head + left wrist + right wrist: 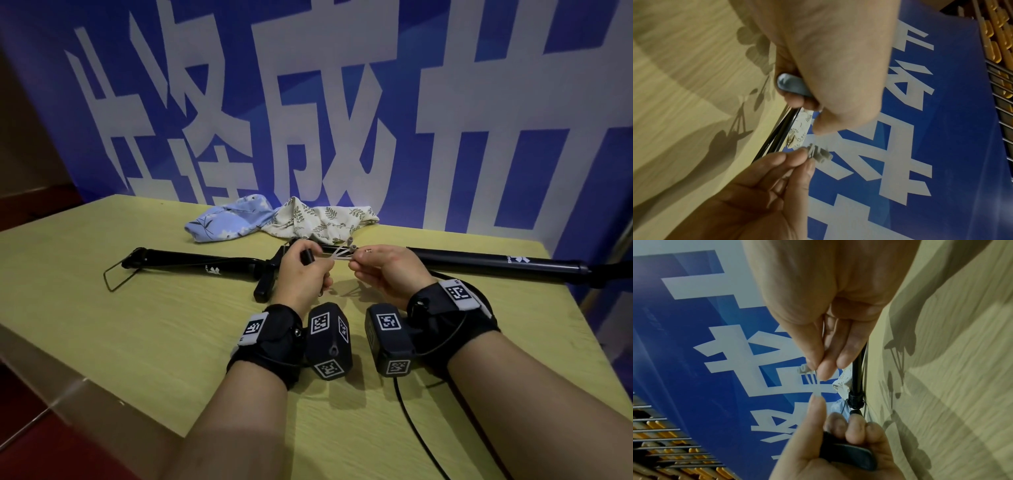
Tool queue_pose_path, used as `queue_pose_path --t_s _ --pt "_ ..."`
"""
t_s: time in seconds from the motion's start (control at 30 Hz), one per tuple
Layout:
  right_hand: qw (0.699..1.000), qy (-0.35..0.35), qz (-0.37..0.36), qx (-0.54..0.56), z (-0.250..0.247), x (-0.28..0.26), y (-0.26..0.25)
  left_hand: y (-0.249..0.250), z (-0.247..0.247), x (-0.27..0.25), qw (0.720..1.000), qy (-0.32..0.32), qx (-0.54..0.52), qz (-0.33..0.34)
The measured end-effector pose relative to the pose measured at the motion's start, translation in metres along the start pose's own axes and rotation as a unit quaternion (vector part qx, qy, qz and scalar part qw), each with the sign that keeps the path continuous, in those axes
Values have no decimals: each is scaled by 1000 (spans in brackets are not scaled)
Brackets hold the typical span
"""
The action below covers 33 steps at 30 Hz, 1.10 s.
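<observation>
My left hand [308, 270] grips a short black handle [306, 256] above the yellow-green table [137, 325]. Thin silvery rods [337, 255] fan out from it toward my right hand [368, 267], which pinches their far ends between thumb and fingers. Small grey tube tips [351, 241] stick up from the rods. In the left wrist view the handle's rounded end [789, 84] shows under my left hand [828, 65], with the grey tips [821, 153] at the right hand's fingertips [797, 155]. The right wrist view shows the same pinch [824, 369] and the handle [851, 454].
Two long black poles lie across the table behind my hands, one to the left [191, 263] with a wire loop [116, 277], one to the right [496, 262]. A blue cloth [226, 219] and a leaf-print cloth [322, 219] lie by the blue banner [479, 102]. A black cable [418, 438] trails off.
</observation>
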State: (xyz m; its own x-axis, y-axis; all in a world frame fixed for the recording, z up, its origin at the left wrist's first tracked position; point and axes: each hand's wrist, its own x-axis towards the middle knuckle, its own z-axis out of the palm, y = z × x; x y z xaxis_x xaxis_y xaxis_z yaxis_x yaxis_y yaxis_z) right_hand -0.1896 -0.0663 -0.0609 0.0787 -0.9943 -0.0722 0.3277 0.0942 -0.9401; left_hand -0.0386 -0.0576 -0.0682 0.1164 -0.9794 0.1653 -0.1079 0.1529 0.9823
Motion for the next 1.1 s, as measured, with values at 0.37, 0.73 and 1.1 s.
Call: queue_pose_path --t_s 0.37,0.73,1.1 --pt "999 -17 -22 -29 5 -6 -2 2 0 -4 997 -40 -41 -53" --pt "996 3 -46 -72 2 -9 -1 4 -2 -3 991 -13 -126 -44" --pt "988 -8 -76 -136 6 -7 5 8 -1 -4 986 -1 -161 -50"
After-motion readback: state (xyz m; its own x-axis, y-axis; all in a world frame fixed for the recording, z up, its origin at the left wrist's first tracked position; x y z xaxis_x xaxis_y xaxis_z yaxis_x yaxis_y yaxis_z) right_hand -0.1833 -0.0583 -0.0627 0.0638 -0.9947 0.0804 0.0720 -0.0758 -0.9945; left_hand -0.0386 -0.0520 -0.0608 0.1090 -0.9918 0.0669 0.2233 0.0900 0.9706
